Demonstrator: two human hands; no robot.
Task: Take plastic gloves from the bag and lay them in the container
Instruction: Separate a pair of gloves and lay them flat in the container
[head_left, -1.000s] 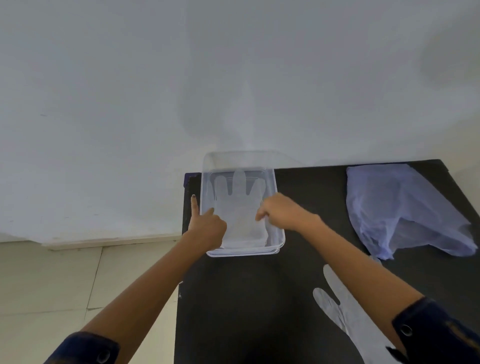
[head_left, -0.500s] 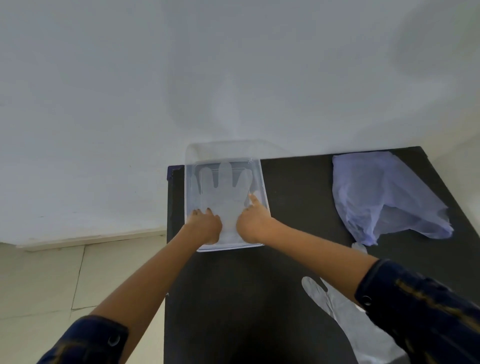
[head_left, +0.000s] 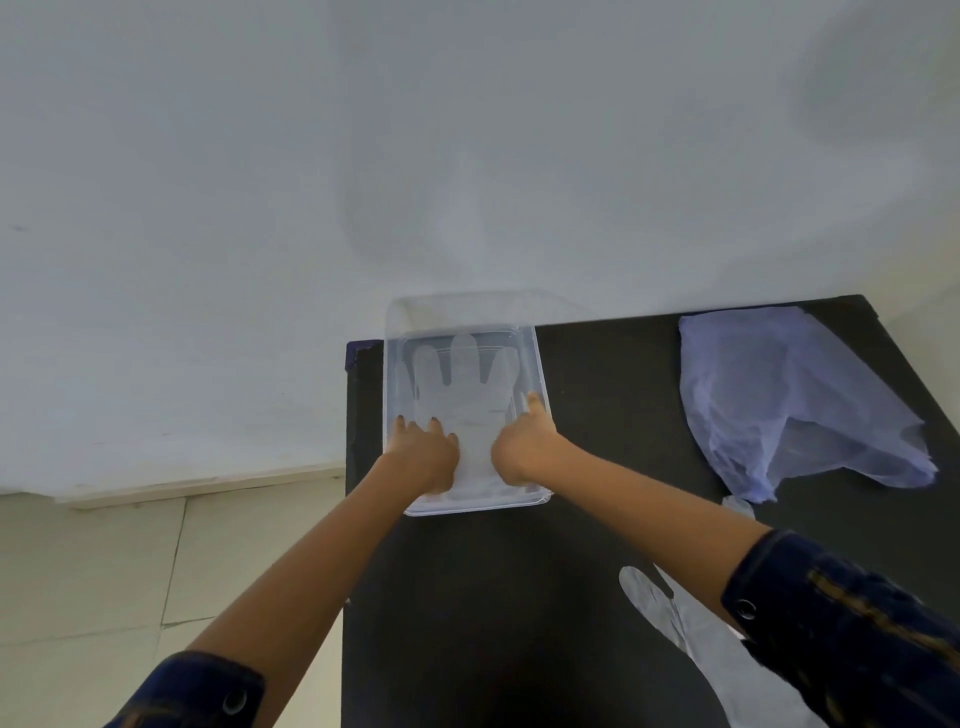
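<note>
A clear plastic container (head_left: 540, 366) stands at the far left of the black table (head_left: 519, 597). A translucent plastic glove (head_left: 462, 382) lies flat inside it, fingers pointing away from me. My left hand (head_left: 423, 457) presses on the glove's cuff end at the left, fingers spread forward. My right hand (head_left: 522, 444) presses the glove's right side, with one finger stretched toward the container's right wall. A crumpled pale blue bag (head_left: 795, 400) lies at the far right. Another glove (head_left: 691, 644) lies flat near the table's front, partly under my right sleeve.
A white wall rises right behind the table. Pale floor tiles (head_left: 130, 582) show to the left, below the table's left edge. Dark table surface lies between the container and the bag.
Both hands have moved down onto the glove in the container. The left index finger no longer points up along the container's side. The view shifted slightly.
</note>
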